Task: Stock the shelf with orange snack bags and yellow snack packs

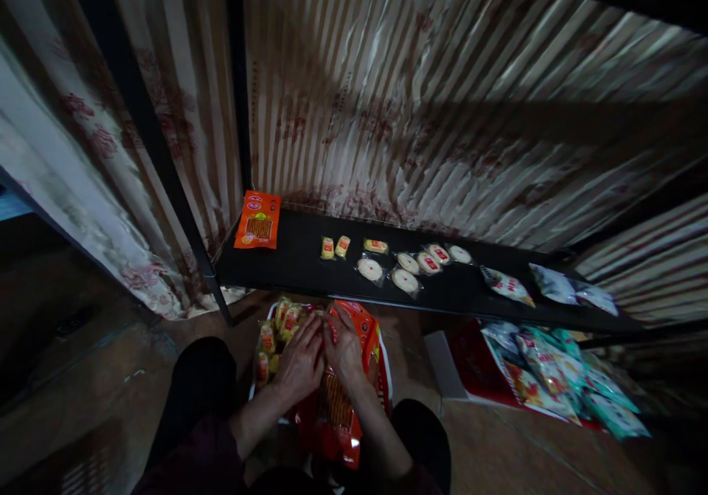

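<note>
My left hand and my right hand meet over a white container between my knees. The fingers of both are bent and close together at the top of the orange-red bags; what they pinch is hidden. Under my right forearm lies a red snack bag with brown sticks showing on it. Another orange bag stands just right of my right hand. Left of my left hand, several small yellow-wrapped snacks fill the container's left side.
On the low black shelf ahead lie an orange snack bag, small yellow packs, round wrapped cakes and white packets. A red-and-white box with green packets stands right. A dark post rises left; a striped curtain hangs behind.
</note>
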